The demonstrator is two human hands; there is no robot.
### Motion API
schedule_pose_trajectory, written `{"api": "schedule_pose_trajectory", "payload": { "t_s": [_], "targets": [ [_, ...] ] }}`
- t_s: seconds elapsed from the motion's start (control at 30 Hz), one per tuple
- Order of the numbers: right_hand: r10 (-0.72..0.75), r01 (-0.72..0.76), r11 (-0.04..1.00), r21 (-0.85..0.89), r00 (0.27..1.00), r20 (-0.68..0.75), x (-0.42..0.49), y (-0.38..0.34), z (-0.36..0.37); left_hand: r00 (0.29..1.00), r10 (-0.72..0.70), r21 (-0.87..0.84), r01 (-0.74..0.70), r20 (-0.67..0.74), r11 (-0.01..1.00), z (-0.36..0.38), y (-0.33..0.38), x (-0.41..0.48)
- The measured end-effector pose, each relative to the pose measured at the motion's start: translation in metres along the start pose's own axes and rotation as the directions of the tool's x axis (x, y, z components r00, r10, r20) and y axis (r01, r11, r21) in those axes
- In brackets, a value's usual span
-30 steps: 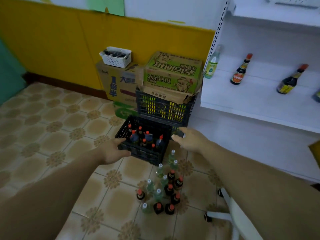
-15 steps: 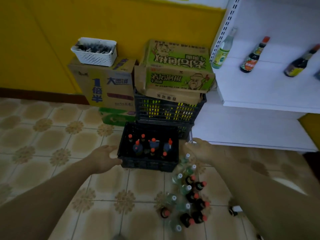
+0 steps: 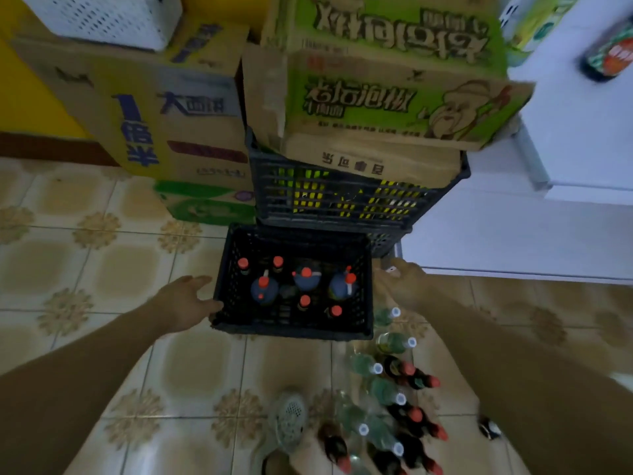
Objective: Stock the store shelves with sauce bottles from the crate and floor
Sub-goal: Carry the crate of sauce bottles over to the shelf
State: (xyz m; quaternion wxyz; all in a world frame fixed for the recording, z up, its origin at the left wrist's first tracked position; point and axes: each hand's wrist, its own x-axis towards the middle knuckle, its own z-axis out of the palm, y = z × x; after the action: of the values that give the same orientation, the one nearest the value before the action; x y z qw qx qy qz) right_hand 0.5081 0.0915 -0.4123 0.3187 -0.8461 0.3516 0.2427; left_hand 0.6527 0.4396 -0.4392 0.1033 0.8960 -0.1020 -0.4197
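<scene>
A black plastic crate (image 3: 291, 327) stands on the tiled floor, holding several red-capped sauce bottles (image 3: 305, 279). My left hand (image 3: 183, 303) reaches to the crate's left wall, thumb touching its lower corner, fingers extended. My right hand (image 3: 404, 282) hovers just off the crate's right side, fingers relaxed and holding nothing. Several dark and clear green bottles (image 3: 387, 392) stand on the floor in front of the crate, to the right. The white store shelf (image 3: 582, 132) is at the upper right, with a dark bottle (image 3: 609, 53) on it.
Behind the crate a larger black crate (image 3: 342, 200) carries green cardboard boxes (image 3: 387, 80). A brown carton (image 3: 154, 108) with a white basket (image 3: 102, 15) on top stands to the left. A round drain cover (image 3: 291, 416) lies in the floor near me.
The camera has moved closer and tilted down, so the crate looks bigger. Both hands stay at the crate's sides; the left one now touches its lower left corner.
</scene>
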Motion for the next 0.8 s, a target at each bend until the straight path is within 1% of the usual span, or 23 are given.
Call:
{"api": "schedule_pose_trajectory", "payload": {
  "t_s": [0.1,0.2,0.3,0.4,0.47,0.5,0.57,0.63,0.7,0.8],
  "targets": [
    [0.018,-0.017,0.998,0.062,1.000,-0.020,0.077,0.015,0.028,1.000,0.000,-0.003,0.000,0.004,1.000,0.022,-0.007,0.077],
    [0.036,-0.034,0.998,0.053,0.999,-0.029,0.147,0.035,0.067,1.000,-0.019,0.011,0.019,-0.013,1.000,0.051,-0.025,0.154],
    [0.059,-0.054,0.996,0.071,0.995,-0.075,0.210,0.062,0.106,0.998,-0.047,0.015,0.048,-0.044,0.999,0.084,-0.049,0.218],
    [0.111,-0.101,0.991,0.091,0.987,-0.115,0.257,0.087,0.139,0.996,-0.041,-0.046,0.038,-0.074,0.998,0.112,-0.075,0.262],
    [0.139,-0.119,0.980,0.160,0.983,-0.122,0.278,0.099,0.155,0.997,-0.007,-0.122,-0.003,-0.079,0.993,0.126,-0.087,0.280],
    [0.152,-0.124,0.973,0.197,0.979,-0.136,0.285,0.103,0.161,0.995,0.036,-0.155,-0.050,-0.092,0.987,0.132,-0.092,0.286],
    [0.168,-0.119,0.965,0.234,0.965,-0.200,0.295,0.109,0.168,0.986,0.093,-0.206,-0.120,-0.136,0.971,0.139,-0.097,0.290],
    [0.158,-0.104,0.970,0.222,0.957,-0.242,0.298,0.113,0.172,0.970,0.101,-0.244,-0.155,-0.221,0.957,0.145,-0.095,0.290],
    [0.142,-0.100,0.979,0.177,0.961,-0.239,0.297,0.117,0.173,0.948,0.079,-0.277,-0.169,-0.310,0.946,0.150,-0.086,0.286],
    [0.143,-0.114,0.985,0.128,0.960,-0.241,0.293,0.118,0.173,0.935,0.067,-0.272,-0.170,-0.349,0.947,0.155,-0.080,0.284]
  ]
}}
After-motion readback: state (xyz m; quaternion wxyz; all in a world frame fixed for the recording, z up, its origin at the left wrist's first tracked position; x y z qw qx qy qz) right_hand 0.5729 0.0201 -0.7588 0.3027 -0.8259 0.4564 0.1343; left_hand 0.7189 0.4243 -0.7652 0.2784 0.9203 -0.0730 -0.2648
